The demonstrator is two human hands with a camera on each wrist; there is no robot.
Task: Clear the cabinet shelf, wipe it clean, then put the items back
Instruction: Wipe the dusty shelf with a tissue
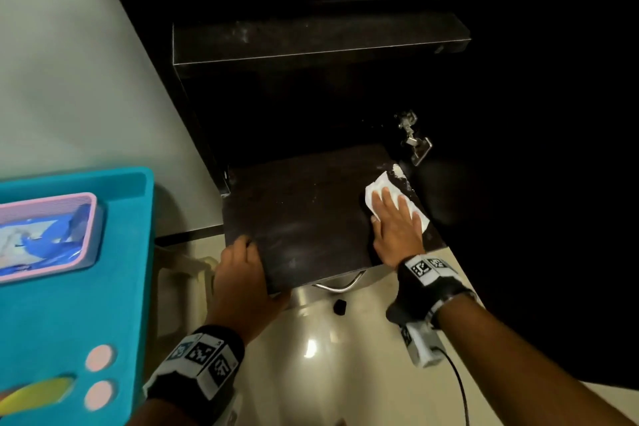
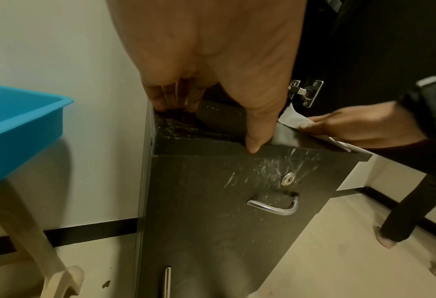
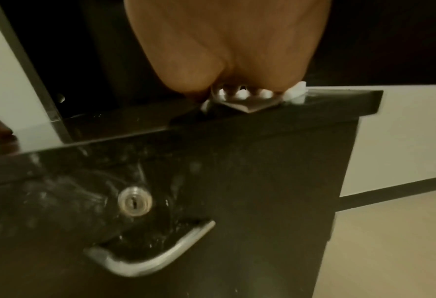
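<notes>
Head view: two hands on one shelf [image 1: 311,218]: right hand [image 1: 397,228] flat on one white cloth [image 1: 377,187], left hand [image 1: 242,273] gripping its corner.

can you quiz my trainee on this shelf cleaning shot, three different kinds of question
1. True or false: the right hand presses a white wipe flat on the dark shelf.
2. What does the left hand do? A) lifts the blue tray B) grips the shelf's front left corner C) pulls the drawer handle
3. Fill in: the pink basket sits in the blue ____.

Key: 1 true; 2 B; 3 tray
</notes>
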